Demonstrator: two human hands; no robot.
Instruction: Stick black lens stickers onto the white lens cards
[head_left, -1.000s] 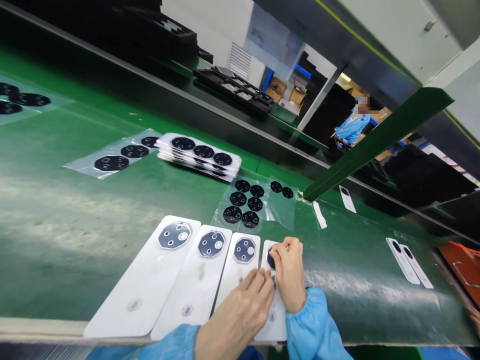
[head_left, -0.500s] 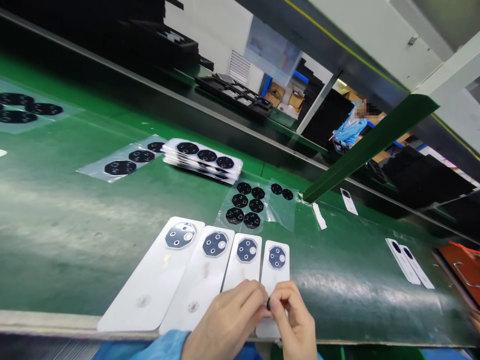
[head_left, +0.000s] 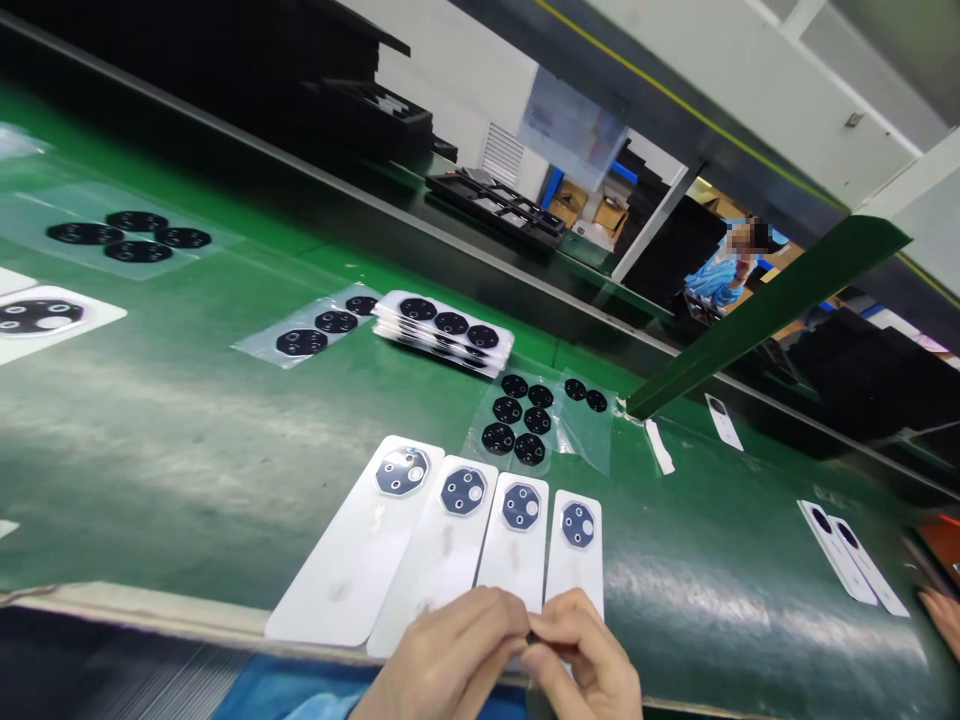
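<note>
My left hand (head_left: 454,655) and my right hand (head_left: 589,655) meet at the bench's front edge, fingers pinched together. Between their fingertips shows a small black piece (head_left: 532,637), mostly covered, so its shape is unclear. Just beyond lie several white phone back panels in a row, each with an octagonal dark camera area. The rightmost panel (head_left: 576,575) and its left neighbour (head_left: 514,550) are partly hidden by my hands. The leftmost panel (head_left: 352,555) is the most exposed.
Clear film sheets with black octagonal stickers (head_left: 508,410) lie behind the panels. A sheet stack (head_left: 442,330) sits farther back. More panels (head_left: 836,550) are at right, near another person's hand (head_left: 941,610). A green post (head_left: 765,315) rises from the bench (head_left: 712,560).
The view has swung left, so the bench items appear farther right and a panel shows at far left. My hands stay pinched together; the black piece is more covered.
</note>
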